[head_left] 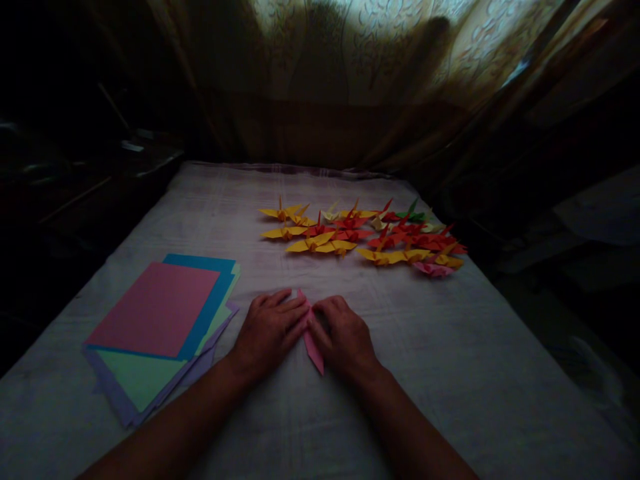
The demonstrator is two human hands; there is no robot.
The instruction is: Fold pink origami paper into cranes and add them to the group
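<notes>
Paper, pink and folded to a narrow pointed strip, lies on the cloth-covered table, approx. centre, between our two hands. Its near tip shows clear of our fingers, angled slightly to our R; the far tip pokes out just past the L fingertips.

Our left hand lies palm down at the strip's L side, fingers over its edge & touching it; can't tell if it's grasping or only pressing. Our right hand is curled in from the R, thumb and forefinger tips meeting the strip in what we read as a pinch (light's v. dim, so fine creases are lost on us).

To our L, near the left forearm, we've a loose stack: pink sheet on top, blue sheet under it, then pale green sheet, w/ purple paper lowest, corners fanned out at diff. angles.

Beyond our hands, mostly to the R, sit folded paper birds in rough rows: yellow, red, a few cream, plus a green bird toward the back & a pink bird at the front R. Patterned curtain hangs behind the table.
</notes>
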